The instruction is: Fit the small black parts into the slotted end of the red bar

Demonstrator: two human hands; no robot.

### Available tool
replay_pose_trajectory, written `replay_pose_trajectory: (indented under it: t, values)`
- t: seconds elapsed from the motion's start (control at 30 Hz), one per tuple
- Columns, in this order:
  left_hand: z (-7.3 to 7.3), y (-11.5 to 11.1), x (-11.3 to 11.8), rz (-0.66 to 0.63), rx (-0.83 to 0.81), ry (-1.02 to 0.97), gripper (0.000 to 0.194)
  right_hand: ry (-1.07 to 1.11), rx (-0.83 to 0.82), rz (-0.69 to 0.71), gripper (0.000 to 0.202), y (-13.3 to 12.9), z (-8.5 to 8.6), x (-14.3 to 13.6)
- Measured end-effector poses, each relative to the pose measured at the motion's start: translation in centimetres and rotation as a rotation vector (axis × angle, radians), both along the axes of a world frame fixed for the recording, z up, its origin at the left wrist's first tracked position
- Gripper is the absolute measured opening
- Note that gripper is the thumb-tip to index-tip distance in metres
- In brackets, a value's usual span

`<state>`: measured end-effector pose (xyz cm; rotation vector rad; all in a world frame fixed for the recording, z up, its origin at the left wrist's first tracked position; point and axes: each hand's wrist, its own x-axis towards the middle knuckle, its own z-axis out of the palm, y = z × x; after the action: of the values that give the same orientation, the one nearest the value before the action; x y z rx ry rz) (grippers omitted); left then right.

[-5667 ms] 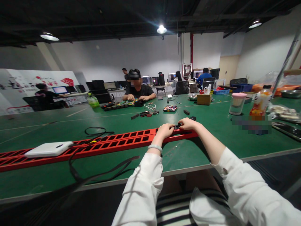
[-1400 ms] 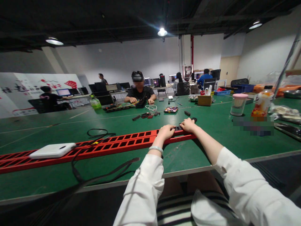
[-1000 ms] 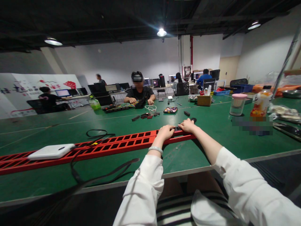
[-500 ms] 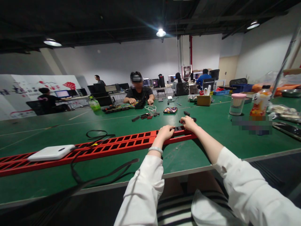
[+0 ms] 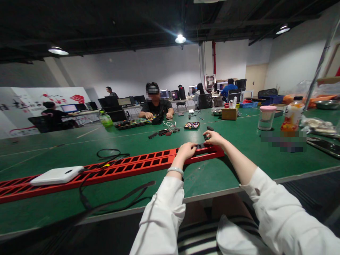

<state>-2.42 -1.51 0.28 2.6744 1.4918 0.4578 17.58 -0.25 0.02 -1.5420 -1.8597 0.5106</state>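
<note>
red slotted rail (image 5: 127, 173), lower left to centre-right of frame; long axis slants, right end higher | left hand (image 5: 188, 149) at black insert (image 5: 200, 146) near that end, fingers bent, cannot tell if pinching | right hand (image 5: 214, 138) beside it, thumb and fingertips pinching small dark piece (image 5: 207, 137)

The red frame (image 5: 148, 159) looks smooth, the left white slab (image 5: 57, 176) glossy plastic, the green counter (image 5: 212, 173) faintly shiny.

On the tabletop (image 5: 244, 141): frame (image 5: 152, 169) with device (image 5: 57, 175) atop its left stretch; to the right, jar (image 5: 266, 118) beside bottle (image 5: 292, 113).
</note>
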Motion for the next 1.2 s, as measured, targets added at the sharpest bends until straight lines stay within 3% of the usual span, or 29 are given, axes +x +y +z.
replay_pose_trajectory:
  t: [0.1,0.33,0.57,0.7,0.9,1.2]
  values:
    - [-0.2,0.2,-0.1,-0.031,0.030,-0.003,0.034,0.028,-0.061,0.058,0.050,0.3,-0.2,0.7]
    - [-0.5,0.5,-0.2,-0.064,0.063,0.001,0.033,-0.086,-0.019,0.230,0.044,0.8,-0.2,2.5]
    - [-0.2,0.0,-0.2,-0.065,0.111,0.014,0.033,-0.101,-0.004,0.316,0.043,1.0,-0.7,2.2]
    - [0.1,-0.6,0.4,-0.103,0.138,0.006,0.034,-0.160,0.024,0.328,0.041,1.1,-0.7,2.0]
    - [0.0,-1.2,1.3,-0.272,0.093,0.018,0.042,-0.246,0.035,0.390,0.039,0.8,-0.4,1.9]
    - [0.2,-1.6,1.2,-0.287,0.013,0.044,0.054,-0.281,0.024,0.395,0.038,0.8,-0.5,1.7]
